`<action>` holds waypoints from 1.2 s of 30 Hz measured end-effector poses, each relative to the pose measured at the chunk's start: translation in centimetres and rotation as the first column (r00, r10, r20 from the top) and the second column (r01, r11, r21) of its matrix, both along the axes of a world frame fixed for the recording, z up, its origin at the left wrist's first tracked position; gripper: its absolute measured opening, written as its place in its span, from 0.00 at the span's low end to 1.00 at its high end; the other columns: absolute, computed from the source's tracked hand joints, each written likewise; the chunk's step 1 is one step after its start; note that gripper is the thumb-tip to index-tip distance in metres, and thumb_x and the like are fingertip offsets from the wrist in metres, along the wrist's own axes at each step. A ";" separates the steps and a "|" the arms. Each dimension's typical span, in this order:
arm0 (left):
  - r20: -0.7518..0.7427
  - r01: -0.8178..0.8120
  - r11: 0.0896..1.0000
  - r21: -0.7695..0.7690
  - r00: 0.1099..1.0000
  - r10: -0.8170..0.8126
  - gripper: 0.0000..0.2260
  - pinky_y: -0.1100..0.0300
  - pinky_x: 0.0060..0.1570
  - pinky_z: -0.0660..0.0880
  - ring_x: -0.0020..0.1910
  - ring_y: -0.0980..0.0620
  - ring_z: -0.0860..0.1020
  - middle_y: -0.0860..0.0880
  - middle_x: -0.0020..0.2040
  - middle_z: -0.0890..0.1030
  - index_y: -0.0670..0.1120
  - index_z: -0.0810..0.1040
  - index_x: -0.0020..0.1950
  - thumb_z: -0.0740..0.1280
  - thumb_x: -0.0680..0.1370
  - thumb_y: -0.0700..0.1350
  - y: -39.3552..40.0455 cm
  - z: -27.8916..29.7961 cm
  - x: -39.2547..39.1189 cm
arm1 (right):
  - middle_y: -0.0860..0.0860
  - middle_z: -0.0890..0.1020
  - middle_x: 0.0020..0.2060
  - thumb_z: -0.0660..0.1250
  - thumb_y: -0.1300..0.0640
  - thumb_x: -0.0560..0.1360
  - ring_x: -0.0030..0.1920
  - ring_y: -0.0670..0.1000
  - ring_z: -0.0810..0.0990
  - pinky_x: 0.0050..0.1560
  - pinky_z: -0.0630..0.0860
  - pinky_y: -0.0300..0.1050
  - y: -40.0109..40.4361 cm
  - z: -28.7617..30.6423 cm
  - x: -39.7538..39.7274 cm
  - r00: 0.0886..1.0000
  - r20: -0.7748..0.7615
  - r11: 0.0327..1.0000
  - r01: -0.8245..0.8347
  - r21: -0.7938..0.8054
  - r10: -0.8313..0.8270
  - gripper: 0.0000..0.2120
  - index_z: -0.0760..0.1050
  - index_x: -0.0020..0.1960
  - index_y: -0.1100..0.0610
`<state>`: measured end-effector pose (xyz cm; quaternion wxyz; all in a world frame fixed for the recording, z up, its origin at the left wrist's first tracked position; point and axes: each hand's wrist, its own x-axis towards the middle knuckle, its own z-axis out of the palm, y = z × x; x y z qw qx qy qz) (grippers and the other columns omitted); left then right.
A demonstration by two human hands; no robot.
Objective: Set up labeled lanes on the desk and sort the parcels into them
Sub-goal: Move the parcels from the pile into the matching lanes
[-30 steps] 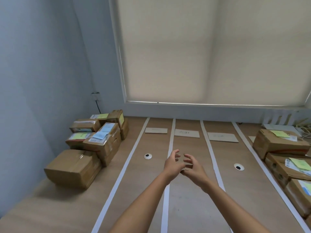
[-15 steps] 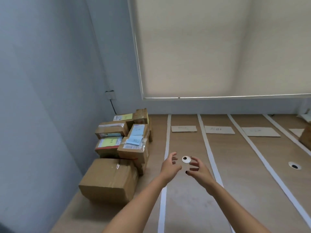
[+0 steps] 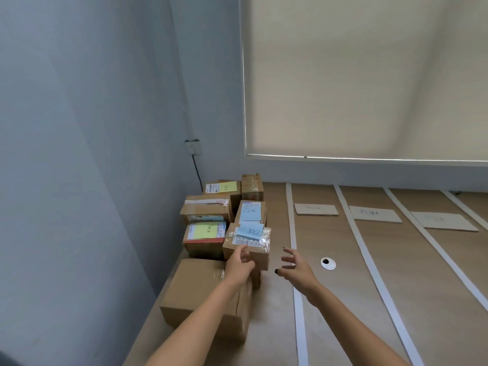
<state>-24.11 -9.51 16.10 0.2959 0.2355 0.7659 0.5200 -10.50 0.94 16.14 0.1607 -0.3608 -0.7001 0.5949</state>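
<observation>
A wooden desk (image 3: 343, 299) seen from above, set in a corner under a drawn window blind (image 3: 369, 75). White tape strips (image 3: 291, 233) run from near to far across the desk, dividing it into lanes. At the far end of three lanes lie flat cardboard label cards (image 3: 316, 209), their writing too blurred to read. A round cable hole (image 3: 328, 263) sits in the leftmost lane.

On the left side of the desk, against the wall, stands a cluster of brown cardboard parcels (image 3: 211, 207). Several carry blue or yellow sticky notes. A large plain box (image 3: 203, 294) lies nearest the viewer.

The left hand (image 3: 239, 262) touches the near face of a small parcel (image 3: 248, 243) topped with a blue note and a barcode label. Its fingers lie against the cardboard; whether they grip it cannot be told. The right hand (image 3: 293, 266) hovers just right of that parcel, fingers spread and loosely curved, holding nothing, apart from the box.
</observation>
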 end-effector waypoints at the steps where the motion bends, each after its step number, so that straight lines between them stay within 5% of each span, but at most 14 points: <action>1: 0.002 -0.023 1.000 -0.002 1.000 0.023 0.23 0.58 0.58 0.71 0.64 0.48 0.71 0.46 0.65 0.72 0.48 0.65 0.70 0.63 0.77 0.35 -0.3 0.0 -1.0 | 0.55 0.72 0.63 0.69 0.64 0.72 0.57 0.54 0.75 0.49 0.74 0.42 0.1 0.0 -0.7 1.000 0.008 1.000 -0.005 -0.001 0.005 0.32 0.62 0.72 0.53; 4: -0.007 -0.062 0.998 -0.023 0.998 0.062 0.24 0.55 0.60 0.72 0.64 0.47 0.71 0.46 0.65 0.72 0.47 0.65 0.71 0.63 0.76 0.34 -0.7 -0.2 -3.9 | 0.54 0.71 0.63 0.70 0.62 0.71 0.57 0.53 0.75 0.50 0.74 0.42 0.5 -0.2 -2.8 0.999 0.035 1.000 -0.019 -0.021 0.020 0.34 0.60 0.72 0.53; 10: 0.034 -0.155 0.987 -0.045 0.987 0.157 0.24 0.55 0.58 0.71 0.66 0.45 0.70 0.45 0.68 0.71 0.47 0.65 0.71 0.63 0.76 0.34 0.1 -1.7 -7.4 | 0.50 0.70 0.58 0.70 0.61 0.72 0.47 0.43 0.75 0.30 0.72 0.27 2.1 -1.5 -5.9 0.996 0.075 0.997 -0.042 -0.065 0.047 0.35 0.57 0.73 0.52; 19: 0.089 -0.179 0.978 -0.105 0.978 0.188 0.23 0.55 0.58 0.72 0.64 0.46 0.70 0.44 0.68 0.70 0.47 0.65 0.72 0.63 0.78 0.39 2.1 -3.9 -10.6 | 0.37 0.72 0.48 0.70 0.63 0.70 0.49 0.41 0.75 0.32 0.73 0.27 4.0 -3.7 -9.3 0.996 0.079 0.993 -0.043 -0.107 0.051 0.36 0.57 0.72 0.52; 27: 0.031 -0.236 0.968 -0.089 0.971 0.239 0.22 0.52 0.63 0.69 0.65 0.46 0.69 0.45 0.69 0.66 0.46 0.66 0.72 0.63 0.78 0.40 3.2 -4.4 -8.8 | 0.48 0.72 0.59 0.73 0.52 0.70 0.49 0.42 0.73 0.36 0.70 0.31 4.6 -4.1 -9.5 0.998 0.057 0.995 -0.016 -0.099 0.021 0.36 0.59 0.72 0.52; 32: 0.041 -0.249 0.966 -0.066 0.967 0.252 0.21 0.51 0.64 0.69 0.67 0.46 0.69 0.45 0.69 0.69 0.47 0.67 0.71 0.64 0.78 0.42 3.4 -3.7 -7.0 | 0.45 0.71 0.56 0.71 0.56 0.71 0.47 0.42 0.73 0.36 0.69 0.30 5.3 -3.6 -8.0 1.000 0.018 0.997 0.000 -0.082 0.002 0.31 0.62 0.70 0.52; 36: 0.067 -0.250 0.968 -0.013 0.966 0.250 0.20 0.53 0.62 0.72 0.63 0.46 0.73 0.43 0.65 0.74 0.44 0.69 0.70 0.64 0.77 0.39 5.0 -3.1 -2.7 | 0.53 0.72 0.61 0.69 0.61 0.71 0.47 0.43 0.75 0.38 0.71 0.32 7.4 -3.0 -3.5 0.999 -0.006 0.999 0.032 -0.024 -0.032 0.26 0.66 0.66 0.50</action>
